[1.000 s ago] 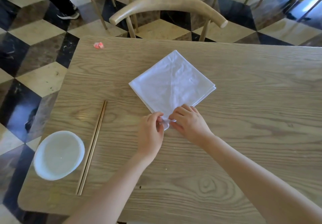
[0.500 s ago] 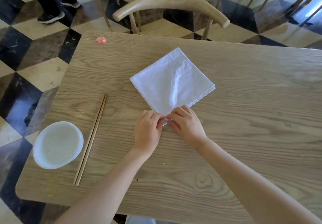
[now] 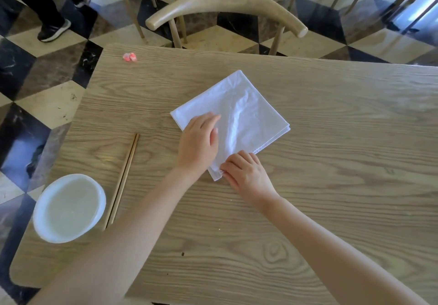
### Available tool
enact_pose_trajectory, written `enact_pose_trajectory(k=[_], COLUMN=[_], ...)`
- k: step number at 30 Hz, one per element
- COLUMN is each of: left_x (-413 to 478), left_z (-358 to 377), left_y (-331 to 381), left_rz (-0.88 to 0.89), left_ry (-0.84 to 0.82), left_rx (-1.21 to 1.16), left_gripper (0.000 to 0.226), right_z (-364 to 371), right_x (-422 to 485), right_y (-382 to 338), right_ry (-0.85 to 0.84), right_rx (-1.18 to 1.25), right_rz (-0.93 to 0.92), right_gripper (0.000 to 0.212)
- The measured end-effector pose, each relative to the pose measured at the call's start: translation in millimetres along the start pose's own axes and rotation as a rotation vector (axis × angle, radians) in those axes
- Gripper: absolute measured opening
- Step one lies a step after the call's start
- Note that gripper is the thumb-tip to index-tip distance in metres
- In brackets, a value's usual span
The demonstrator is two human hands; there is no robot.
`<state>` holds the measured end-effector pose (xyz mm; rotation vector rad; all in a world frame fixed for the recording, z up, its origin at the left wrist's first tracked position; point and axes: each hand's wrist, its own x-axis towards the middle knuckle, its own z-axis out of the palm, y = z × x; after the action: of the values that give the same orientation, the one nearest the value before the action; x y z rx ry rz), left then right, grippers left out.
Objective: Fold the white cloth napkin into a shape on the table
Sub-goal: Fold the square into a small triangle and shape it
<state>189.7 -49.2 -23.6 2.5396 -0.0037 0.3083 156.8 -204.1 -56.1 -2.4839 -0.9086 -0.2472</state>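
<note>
A: Head view, the grip. The right hand [image 3: 248,174] has its fingers curled together on the near corner of the white cloth napkin [image 3: 239,115], pinning it to the desk [image 3: 331,162]. The left hand [image 3: 198,143] lies flat and spread on the cloth, up and left of that pinch, clamped on nothing.

B: And half a second ago?

A: Both hands then met at the near corner. The left has since left it and slid up over the left half of the cloth, towards the left corner. The right has stayed put.

B: Where does the napkin lie?

A: As a layered diamond running away from the pinch, flat on the desk; stacked edges show at its right corner. A raised wrinkle runs up the middle from the pinch.

B: Meaning for the task?

A: Probably smoothing, or a reach for the left corner to start the next fold; the shape is not yet begun.

B: Other items?

A: Chopsticks [image 3: 122,181] and a white bowl [image 3: 68,207] lie well left of the grip; a pink scrap [image 3: 130,56] lies far beyond them.
</note>
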Motion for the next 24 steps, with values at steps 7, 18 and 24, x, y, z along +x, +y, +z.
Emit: enact_pose_trajectory(k=[7,18,24], left_x=[45,-14,-13], left_z=[33,53,52], left_y=[-9,-8,-5], left_rz=[-0.013,0.039,0.008], left_ry=[-0.328,-0.263,-0.308], left_rx=[0.248,0.424,0.488], left_gripper=[0.048,0.055,0.059], right_z=[-28,3,-11], right_x=[33,66,61], right_y=[14,63,85], right_ry=[0.081,-0.289,-0.283], right_rx=[0.179,-0.200,-0.257], right_rz=[0.266,0.394,0.669], right_gripper=[0.030,0.064,0.059])
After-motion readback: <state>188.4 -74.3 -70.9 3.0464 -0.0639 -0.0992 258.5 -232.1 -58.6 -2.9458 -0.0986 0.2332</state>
